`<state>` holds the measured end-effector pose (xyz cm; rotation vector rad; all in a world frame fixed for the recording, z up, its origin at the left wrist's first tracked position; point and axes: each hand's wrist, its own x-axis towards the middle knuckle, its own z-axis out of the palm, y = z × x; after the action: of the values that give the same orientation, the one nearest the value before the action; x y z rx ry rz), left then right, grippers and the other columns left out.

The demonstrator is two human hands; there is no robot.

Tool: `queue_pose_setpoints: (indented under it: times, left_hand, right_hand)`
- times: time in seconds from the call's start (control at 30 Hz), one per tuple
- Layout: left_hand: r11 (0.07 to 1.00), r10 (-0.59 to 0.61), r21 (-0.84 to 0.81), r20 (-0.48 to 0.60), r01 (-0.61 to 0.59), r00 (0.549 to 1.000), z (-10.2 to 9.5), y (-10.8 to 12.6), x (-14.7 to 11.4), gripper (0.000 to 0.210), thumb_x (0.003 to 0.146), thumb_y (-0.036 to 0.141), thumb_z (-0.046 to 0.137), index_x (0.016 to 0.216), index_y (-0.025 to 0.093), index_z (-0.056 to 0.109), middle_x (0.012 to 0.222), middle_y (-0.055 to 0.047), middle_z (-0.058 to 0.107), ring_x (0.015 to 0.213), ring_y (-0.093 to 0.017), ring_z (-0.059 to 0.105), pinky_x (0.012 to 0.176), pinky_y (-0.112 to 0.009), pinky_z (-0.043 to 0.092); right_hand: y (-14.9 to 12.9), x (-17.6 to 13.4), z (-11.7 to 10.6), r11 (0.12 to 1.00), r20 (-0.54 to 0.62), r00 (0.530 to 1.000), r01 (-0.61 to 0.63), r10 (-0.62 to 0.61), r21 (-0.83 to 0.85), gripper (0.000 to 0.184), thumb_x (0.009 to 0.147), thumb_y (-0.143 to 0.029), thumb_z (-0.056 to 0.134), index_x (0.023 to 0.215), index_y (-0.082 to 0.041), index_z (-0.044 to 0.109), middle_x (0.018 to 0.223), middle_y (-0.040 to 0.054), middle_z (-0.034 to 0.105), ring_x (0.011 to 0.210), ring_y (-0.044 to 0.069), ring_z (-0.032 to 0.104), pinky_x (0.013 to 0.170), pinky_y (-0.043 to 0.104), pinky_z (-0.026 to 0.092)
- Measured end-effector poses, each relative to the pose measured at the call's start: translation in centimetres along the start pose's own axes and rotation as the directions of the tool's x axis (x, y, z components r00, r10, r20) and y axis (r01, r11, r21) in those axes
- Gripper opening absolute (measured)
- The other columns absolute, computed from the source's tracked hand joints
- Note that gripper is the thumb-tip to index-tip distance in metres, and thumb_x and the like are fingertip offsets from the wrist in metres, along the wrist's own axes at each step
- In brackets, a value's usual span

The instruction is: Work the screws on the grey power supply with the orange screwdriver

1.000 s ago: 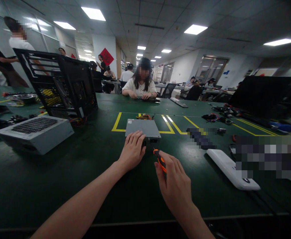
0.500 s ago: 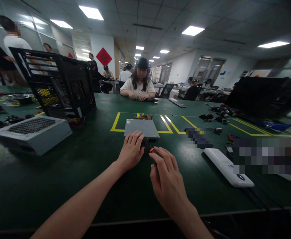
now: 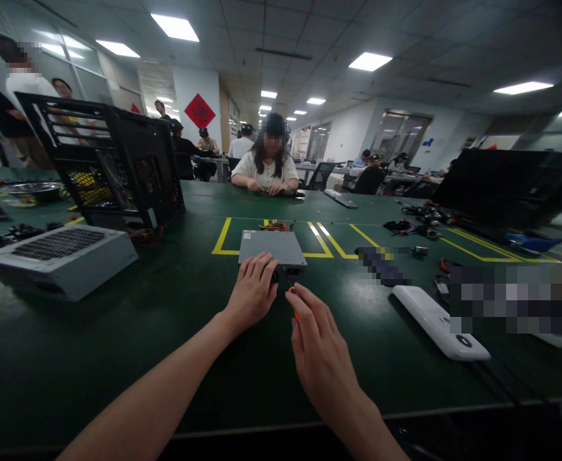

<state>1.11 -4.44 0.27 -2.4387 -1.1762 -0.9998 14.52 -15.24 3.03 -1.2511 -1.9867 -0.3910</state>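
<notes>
A small grey power supply [image 3: 273,245] lies flat on the green table in front of me. My left hand [image 3: 254,282] has its fingers over the near left part of the top, with the thumb by the near side, holding it in place. A black part peeks out beside that thumb. The supply's dark socket [image 3: 293,271] faces me, right of my fingers. In my right hand [image 3: 316,326] is an orange-handled screwdriver [image 3: 292,292], its thin shaft pointing at the near side. Whether the tip touches I cannot tell. Most of the handle is hidden by the fingers.
At left are a larger grey power supply [image 3: 64,259] and a black computer case [image 3: 112,163]. A white elongated device [image 3: 437,323] lies at right, with loose cables [image 3: 413,224] and a black monitor [image 3: 506,186] behind it. Another person [image 3: 266,163] sits across the table.
The dark piece seen earlier between my hands, in front of the socket, has gone from there, so the socket shows. My right hand shifted slightly; more orange handle and the thin shaft show.
</notes>
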Motion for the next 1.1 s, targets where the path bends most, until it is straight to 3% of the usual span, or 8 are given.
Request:
queue_pose_setpoints:
  times: [0.17, 0.4, 0.5, 0.6, 0.77, 0.87, 1.0, 1.1]
  left_hand:
    - [1.0, -0.016, -0.006, -0.005, 0.016, 1.0, 0.0, 0.0, 0.0, 0.039, 0.082, 0.021, 0.042, 0.12, 0.014, 0.04, 0.128, -0.012, 0.042, 0.124, -0.025, 0.031, 0.105, -0.044, 0.022]
    - [1.0, -0.01, -0.006, 0.004, 0.011, 1.0, 0.1, -0.1, -0.1, 0.04, 0.081, 0.02, 0.043, 0.12, 0.014, 0.04, 0.128, -0.012, 0.042, 0.125, -0.025, 0.031, 0.105, -0.043, 0.022]
    - [1.0, -0.013, -0.014, 0.007, 0.013, 1.0, 0.0, -0.2, -0.1, 0.04, 0.081, 0.021, 0.043, 0.12, 0.015, 0.041, 0.128, -0.012, 0.042, 0.125, -0.025, 0.031, 0.105, -0.044, 0.022]
    - [1.0, -0.021, -0.012, 0.022, 0.021, 1.0, -0.1, -0.1, -0.1, 0.04, 0.081, 0.022, 0.043, 0.121, 0.015, 0.04, 0.129, -0.012, 0.041, 0.125, -0.024, 0.03, 0.105, -0.044, 0.021]
    - [1.0, -0.028, -0.003, 0.036, 0.028, 0.999, -0.2, 0.0, -0.1, 0.04, 0.082, 0.022, 0.043, 0.121, 0.014, 0.04, 0.13, -0.012, 0.04, 0.126, -0.024, 0.029, 0.106, -0.043, 0.02]
    - [1.0, -0.023, -0.005, 0.034, 0.023, 0.999, -0.2, -0.1, -0.1, 0.04, 0.082, 0.022, 0.042, 0.121, 0.015, 0.04, 0.13, -0.012, 0.041, 0.125, -0.024, 0.03, 0.105, -0.044, 0.021]
    - [1.0, -0.028, 0.004, 0.03, 0.028, 0.999, -0.2, -0.1, 0.0, 0.04, 0.081, 0.022, 0.044, 0.121, 0.015, 0.04, 0.129, -0.012, 0.042, 0.125, -0.024, 0.03, 0.105, -0.043, 0.021]
    - [0.999, -0.03, 0.012, 0.033, 0.03, 0.999, -0.2, 0.0, 0.0, 0.04, 0.081, 0.022, 0.044, 0.121, 0.014, 0.04, 0.129, -0.012, 0.042, 0.125, -0.024, 0.03, 0.106, -0.042, 0.021]
  right_hand:
    - [0.5, 0.0, -0.3, 0.993, -0.029, 0.994, -0.105, 0.104, -0.049, 0.029, 0.088, -0.021, 0.038, 0.116, -0.015, 0.043, 0.103, 0.0114, 0.059, 0.089, 0.019, 0.059, 0.069, 0.034, 0.054]
    - [0.0, -0.4, -0.3, 0.999, -0.018, 1.0, 0.0, -0.001, -0.045, 0.035, 0.085, -0.011, 0.034, 0.12, -0.013, 0.04, 0.118, 0.0144, 0.052, 0.11, 0.021, 0.05, 0.087, 0.038, 0.048]
    - [0.3, -0.6, -0.4, 0.995, -0.039, 0.998, -0.047, 0.043, -0.093, 0.028, 0.089, -0.02, 0.036, 0.115, -0.014, 0.042, 0.102, 0.0112, 0.061, 0.087, 0.019, 0.061, 0.069, 0.032, 0.053]
    - [0.6, -0.7, -0.6, 0.985, -0.01, 0.992, -0.124, 0.124, -0.121, 0.024, 0.089, -0.03, 0.037, 0.106, -0.015, 0.046, 0.087, 0.0081, 0.063, 0.067, 0.017, 0.062, 0.055, 0.029, 0.051]
    - [0.3, -0.9, -0.3, 0.992, 0.002, 0.996, -0.089, 0.09, -0.09, 0.029, 0.088, -0.023, 0.034, 0.113, -0.012, 0.043, 0.112, 0.0174, 0.051, 0.098, 0.022, 0.057, 0.075, 0.035, 0.051]
    - [0.2, -0.9, -0.3, 0.994, 0.003, 0.997, -0.08, 0.08, -0.076, 0.027, 0.088, -0.02, 0.032, 0.112, -0.015, 0.043, 0.101, 0.0128, 0.058, 0.084, 0.019, 0.061, 0.068, 0.032, 0.051]
    - [0.7, -0.8, -0.8, 0.975, 0.011, 0.979, -0.203, 0.205, -0.088, 0.024, 0.09, -0.027, 0.03, 0.104, -0.016, 0.045, 0.082, 0.0074, 0.061, 0.064, 0.017, 0.061, 0.053, 0.028, 0.048]
    - [0.8, -0.9, -1.1, 0.977, 0.035, 0.977, -0.209, 0.21, -0.032, 0.023, 0.089, -0.027, 0.032, 0.106, -0.016, 0.043, 0.097, 0.0116, 0.058, 0.08, 0.019, 0.062, 0.062, 0.031, 0.051]
